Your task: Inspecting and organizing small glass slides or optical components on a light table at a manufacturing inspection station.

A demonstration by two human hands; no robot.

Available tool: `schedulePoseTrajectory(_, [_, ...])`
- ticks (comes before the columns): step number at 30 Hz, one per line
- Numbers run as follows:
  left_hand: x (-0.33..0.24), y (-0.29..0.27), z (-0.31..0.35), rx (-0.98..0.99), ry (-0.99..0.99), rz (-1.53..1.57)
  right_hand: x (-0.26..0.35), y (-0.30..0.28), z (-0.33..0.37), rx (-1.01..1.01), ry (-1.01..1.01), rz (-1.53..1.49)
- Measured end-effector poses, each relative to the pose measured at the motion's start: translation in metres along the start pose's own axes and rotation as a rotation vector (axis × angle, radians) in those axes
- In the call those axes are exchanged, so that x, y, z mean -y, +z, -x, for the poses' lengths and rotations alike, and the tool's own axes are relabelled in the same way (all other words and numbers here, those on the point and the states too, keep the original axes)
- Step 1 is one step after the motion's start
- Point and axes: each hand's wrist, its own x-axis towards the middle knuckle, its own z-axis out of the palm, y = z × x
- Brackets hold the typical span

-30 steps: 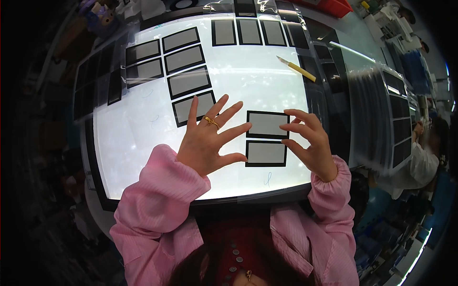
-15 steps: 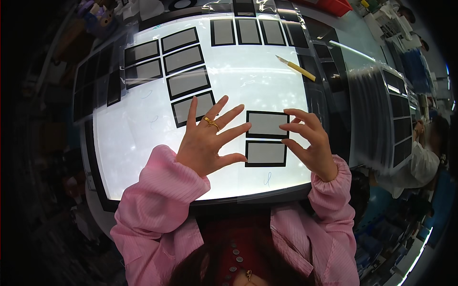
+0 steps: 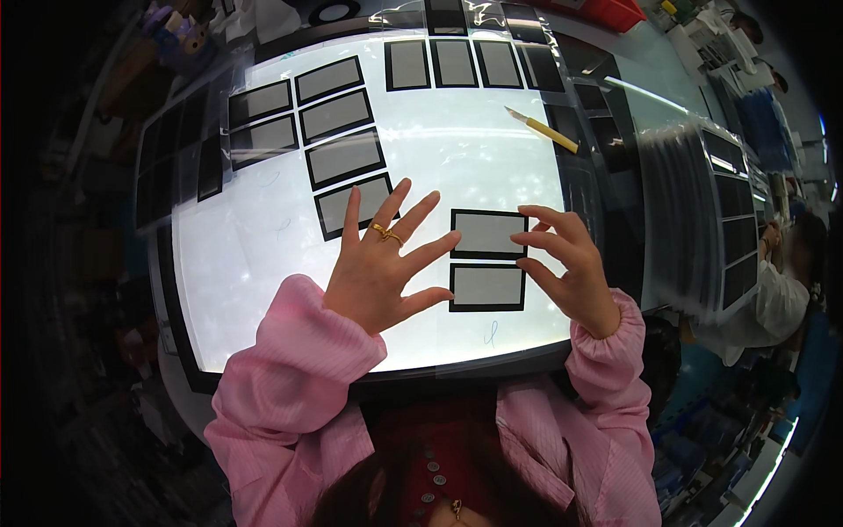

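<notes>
As hands (image 3: 386,263) flank framed panels (image 3: 488,234), lightbox (image 3: 263,290) lit

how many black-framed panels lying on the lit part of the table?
11: two between the hands, six upper left, three along the top edge. More sit in the dark surround, hard to count.

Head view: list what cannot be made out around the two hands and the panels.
- Left hand: whether its fingertips press the lit table or hover; head view, seen from above.
- Right hand: its fingers hide the right edge of the upper panel.
- Lower panel: any surface marks, too small.
- Far panels: bent by the fisheye rim.
</notes>
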Motion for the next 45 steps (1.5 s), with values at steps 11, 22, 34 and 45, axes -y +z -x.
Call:
schedulePoseTrajectory(11, [-0.001, 0.0, 0.001, -0.009, -0.003, 0.0, 0.001, 0.001, -0.001, -0.002, -0.023, 0.03])
schedulePoseTrajectory(22, [0.0, -0.005, -0.009, 0.035, -0.011, 0.096, 0.001, 0.002, -0.002, -0.007, 0.0, 0.043])
schedulePoseTrajectory(34, [0.0, 0.004, -0.007, -0.027, -0.056, 0.073, 0.004, 0.004, -0.001, -0.027, -0.001, 0.006])
schedulePoseTrajectory(45, [0.0, 0.002, -0.013, -0.035, -0.054, 0.042, 0.008, 0.002, -0.003, -0.097, -0.021, 0.04])
